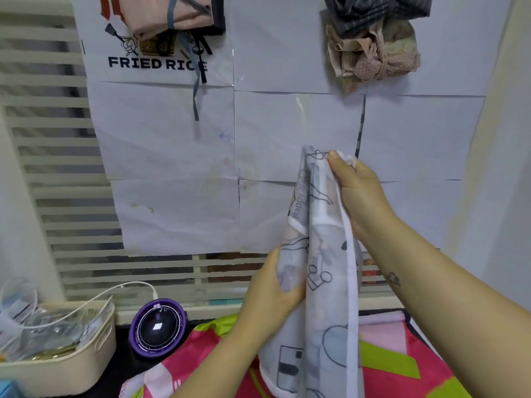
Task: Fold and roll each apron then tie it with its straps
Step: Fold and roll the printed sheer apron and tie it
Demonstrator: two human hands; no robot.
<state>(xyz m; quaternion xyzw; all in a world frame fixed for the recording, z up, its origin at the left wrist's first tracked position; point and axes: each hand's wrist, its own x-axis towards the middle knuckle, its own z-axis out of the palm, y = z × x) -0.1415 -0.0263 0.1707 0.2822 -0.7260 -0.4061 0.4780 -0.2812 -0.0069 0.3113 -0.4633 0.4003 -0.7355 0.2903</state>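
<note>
A pale grey apron (321, 282) printed with line drawings hangs in folds in front of me, lifted off the surface. My right hand (359, 193) pinches its top edge up high. Lower down, my left hand (275, 291) grips the bunched cloth from the left side. A white trimmed edge runs down the apron's right side. A bright pink, green and white apron (402, 366) lies spread out below. At the top right rest rolled, tied aprons: a beige dotted one (373, 58) and a dark striped one (379, 10).
A peach apron bundle with grey straps (169, 15) lies on a FRIED RICE apron at the top left. White paper sheets (172, 139) cover the work surface. A cream basket (57, 357) with a white cable and a purple round fan (158, 328) sit at the lower left.
</note>
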